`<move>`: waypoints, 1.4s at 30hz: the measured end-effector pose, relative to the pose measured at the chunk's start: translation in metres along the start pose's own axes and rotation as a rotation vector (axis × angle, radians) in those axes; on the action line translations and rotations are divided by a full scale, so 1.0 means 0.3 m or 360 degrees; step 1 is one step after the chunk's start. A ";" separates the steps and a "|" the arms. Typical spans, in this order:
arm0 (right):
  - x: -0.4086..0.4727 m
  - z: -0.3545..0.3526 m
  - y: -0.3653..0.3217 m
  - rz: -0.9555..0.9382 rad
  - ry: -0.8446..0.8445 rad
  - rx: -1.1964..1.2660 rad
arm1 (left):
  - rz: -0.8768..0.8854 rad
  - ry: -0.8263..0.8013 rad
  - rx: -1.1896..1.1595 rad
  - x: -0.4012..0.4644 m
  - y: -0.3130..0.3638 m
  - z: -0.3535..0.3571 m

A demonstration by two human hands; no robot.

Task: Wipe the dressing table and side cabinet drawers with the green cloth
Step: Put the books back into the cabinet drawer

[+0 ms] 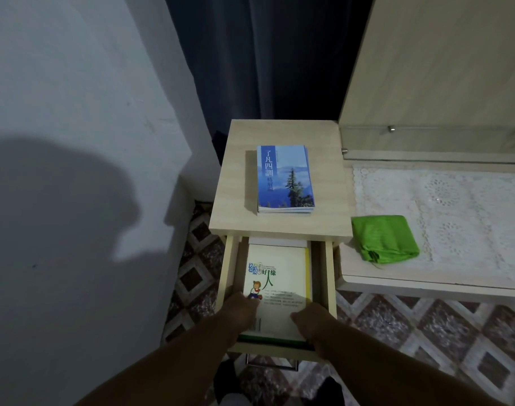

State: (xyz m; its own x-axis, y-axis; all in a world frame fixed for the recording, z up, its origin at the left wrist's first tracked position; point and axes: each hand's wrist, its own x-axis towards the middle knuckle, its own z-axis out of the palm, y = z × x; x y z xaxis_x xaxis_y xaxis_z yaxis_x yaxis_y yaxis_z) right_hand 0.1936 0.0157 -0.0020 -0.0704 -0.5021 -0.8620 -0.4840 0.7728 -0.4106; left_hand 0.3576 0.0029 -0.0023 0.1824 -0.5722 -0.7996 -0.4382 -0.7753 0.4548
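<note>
Both hands (241,310) (310,320) on book (278,285) in open drawer (330,276).

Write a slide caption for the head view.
Both hands on a book in the open drawer; green cloth waits nearby.

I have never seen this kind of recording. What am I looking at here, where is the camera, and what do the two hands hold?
There is one picture, from a camera worn on a person's head, looking down. The left hand and right hand reach into an open drawer and touch a pale book lying inside; a firm grip is not clear. A blue book lies on the side cabinet. The green cloth rests, unheld, on the dressing table.
</note>
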 end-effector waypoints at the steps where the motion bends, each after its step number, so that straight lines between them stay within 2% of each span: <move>1: -0.008 -0.005 -0.003 -0.0022 0.0000 -0.0037 | 0.0022 0.0010 0.0046 0.001 0.002 0.002; 4: -0.067 -0.038 -0.010 -0.0148 -0.0069 -0.0033 | 0.0184 0.0078 0.0103 -0.034 0.019 0.003; 7: -0.156 -0.115 -0.030 -0.0511 -0.0013 -0.0136 | 0.0645 0.0255 0.0049 -0.092 0.017 -0.009; 9: -0.173 -0.189 -0.075 -0.0754 0.0254 -0.0166 | 0.0863 0.0342 -0.0113 -0.144 0.074 -0.048; 12: -0.138 -0.294 -0.218 -0.1059 0.0707 0.0058 | 0.1046 0.0504 -0.0279 -0.152 0.255 -0.120; 14: -0.102 -0.352 -0.345 -0.1099 0.0809 0.0160 | 0.1031 0.0545 -0.0300 -0.110 0.400 -0.165; 16: -0.047 -0.383 -0.457 -0.0959 0.0746 0.0168 | 0.0915 0.0456 -0.0171 -0.050 0.511 -0.185; 19: 0.044 -0.374 -0.547 -0.0773 0.0614 -0.0249 | 0.0864 0.0413 0.0001 0.042 0.589 -0.186; 21: 0.079 -0.347 -0.562 -0.0799 0.0653 -0.0406 | 0.0851 0.0438 0.0043 0.110 0.586 -0.177; 24: 0.088 -0.310 -0.511 -0.0767 0.0722 -0.0222 | 0.0793 0.0460 0.0104 0.215 0.513 -0.155; 27: 0.001 -0.255 -0.399 -0.0829 0.0701 0.0156 | 0.0780 0.0391 0.0007 0.023 0.444 -0.140; 31: -0.072 -0.167 -0.200 -0.0655 0.0276 0.0685 | 0.0681 0.0113 -0.0376 -0.122 0.261 -0.113; 35: -0.119 -0.108 -0.052 -0.0491 0.0022 0.0564 | 0.0407 -0.0061 -0.0500 -0.141 0.084 -0.087; 38: -0.140 -0.086 0.002 -0.0435 -0.0014 0.0352 | 0.0343 -0.0099 -0.0413 -0.141 0.004 -0.072; 42: -0.137 -0.058 0.025 -0.0408 0.0000 0.0265 | 0.0281 -0.0122 -0.0320 -0.116 -0.040 -0.054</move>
State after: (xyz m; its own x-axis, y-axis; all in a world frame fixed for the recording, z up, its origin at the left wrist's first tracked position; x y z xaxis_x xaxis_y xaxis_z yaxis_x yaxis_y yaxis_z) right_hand 0.1778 0.0353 0.0356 0.0358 -0.6891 -0.7238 -0.3365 0.6737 -0.6580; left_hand 0.3710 0.0277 0.0264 0.0482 -0.6870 -0.7250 -0.2725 -0.7074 0.6522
